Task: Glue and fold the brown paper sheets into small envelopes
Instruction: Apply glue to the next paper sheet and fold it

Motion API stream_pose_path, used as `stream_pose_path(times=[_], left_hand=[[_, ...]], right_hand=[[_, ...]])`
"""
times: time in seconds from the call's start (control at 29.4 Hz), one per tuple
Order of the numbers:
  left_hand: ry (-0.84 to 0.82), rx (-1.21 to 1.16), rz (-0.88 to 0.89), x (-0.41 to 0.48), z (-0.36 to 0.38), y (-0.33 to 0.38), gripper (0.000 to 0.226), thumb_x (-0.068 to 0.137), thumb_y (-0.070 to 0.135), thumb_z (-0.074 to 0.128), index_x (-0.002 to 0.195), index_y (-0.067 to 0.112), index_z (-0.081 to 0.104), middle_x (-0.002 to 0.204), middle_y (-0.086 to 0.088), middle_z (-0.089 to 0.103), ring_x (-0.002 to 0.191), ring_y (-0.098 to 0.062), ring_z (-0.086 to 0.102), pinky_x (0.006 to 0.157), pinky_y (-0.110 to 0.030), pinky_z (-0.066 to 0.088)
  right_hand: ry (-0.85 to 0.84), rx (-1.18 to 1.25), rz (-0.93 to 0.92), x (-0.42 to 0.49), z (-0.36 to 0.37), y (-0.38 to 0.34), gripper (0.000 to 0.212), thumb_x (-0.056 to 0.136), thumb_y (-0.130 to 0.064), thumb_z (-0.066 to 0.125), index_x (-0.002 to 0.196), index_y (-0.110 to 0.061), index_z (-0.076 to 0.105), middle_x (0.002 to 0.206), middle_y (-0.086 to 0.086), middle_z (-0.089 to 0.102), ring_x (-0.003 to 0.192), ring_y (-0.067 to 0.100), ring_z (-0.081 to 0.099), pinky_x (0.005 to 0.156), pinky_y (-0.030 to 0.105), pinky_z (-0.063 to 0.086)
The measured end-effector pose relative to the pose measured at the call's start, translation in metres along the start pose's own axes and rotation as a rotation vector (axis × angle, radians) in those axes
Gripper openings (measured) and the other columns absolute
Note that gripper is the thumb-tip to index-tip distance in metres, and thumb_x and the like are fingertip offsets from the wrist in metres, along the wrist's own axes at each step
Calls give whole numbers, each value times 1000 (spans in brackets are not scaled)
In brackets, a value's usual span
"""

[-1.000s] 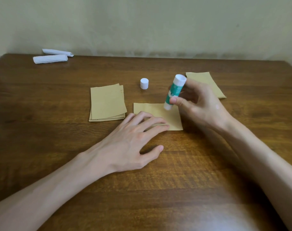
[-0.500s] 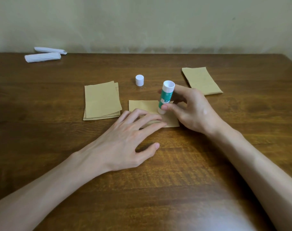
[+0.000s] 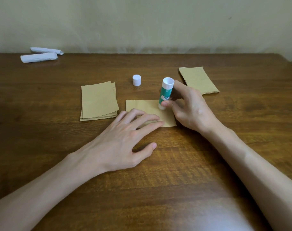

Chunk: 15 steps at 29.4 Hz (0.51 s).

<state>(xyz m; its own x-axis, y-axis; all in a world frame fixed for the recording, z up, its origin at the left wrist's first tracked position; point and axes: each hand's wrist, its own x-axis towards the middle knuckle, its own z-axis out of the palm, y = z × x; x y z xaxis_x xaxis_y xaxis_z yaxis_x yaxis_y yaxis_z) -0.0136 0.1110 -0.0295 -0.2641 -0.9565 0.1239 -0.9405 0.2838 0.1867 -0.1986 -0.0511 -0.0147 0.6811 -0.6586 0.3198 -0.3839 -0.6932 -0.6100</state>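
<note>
- The left hand [image 3: 120,142] lies with straight fingers flat on the brown sheet [image 3: 142,105] at mid-surface [image 3: 158,177], hiding its near left corner.
- The right hand [image 3: 192,110] grips the glue stick [image 3: 165,92], tip on that sheet; its green label is unreadable.

The view comes from a camera worn on my head, looking forward and down across the wooden surface [image 3: 200,172]. It is a wide-angle view. The wall [image 3: 142,22] fills the upper quarter of the frame, and the surface's far right corner shows at the upper right. My forearms enter from the lower left and lower right corners, large and close. My left hand [image 3: 123,140] and right hand [image 3: 192,112] meet near the middle of the frame, beside the brown sheet [image 3: 142,105] and the glue stick [image 3: 166,92]. They are close enough that each finger shows plainly.
</note>
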Motion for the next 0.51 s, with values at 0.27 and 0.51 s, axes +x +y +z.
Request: stream_pose_path(times=[0.27,0.51], left_hand=[[-7,0,1,0,-1,0,60,105,56,39,161,36,35,161,21,33,143,-6,28,115,-36,31],[-1,-2,-3,0,-1,1,59,104,56,40,160,35,37,160,20,35,143,-7,29,115,-37,31]], right_hand=[[69,-18,49,11,6,-2,21,97,-17,74,115,-14,63,101,-9,72,97,11,67,84,19,51],[184,106,51,10,9,2,18,96,-18,75,111,-15,66,101,-13,72,99,2,69,88,15,53]])
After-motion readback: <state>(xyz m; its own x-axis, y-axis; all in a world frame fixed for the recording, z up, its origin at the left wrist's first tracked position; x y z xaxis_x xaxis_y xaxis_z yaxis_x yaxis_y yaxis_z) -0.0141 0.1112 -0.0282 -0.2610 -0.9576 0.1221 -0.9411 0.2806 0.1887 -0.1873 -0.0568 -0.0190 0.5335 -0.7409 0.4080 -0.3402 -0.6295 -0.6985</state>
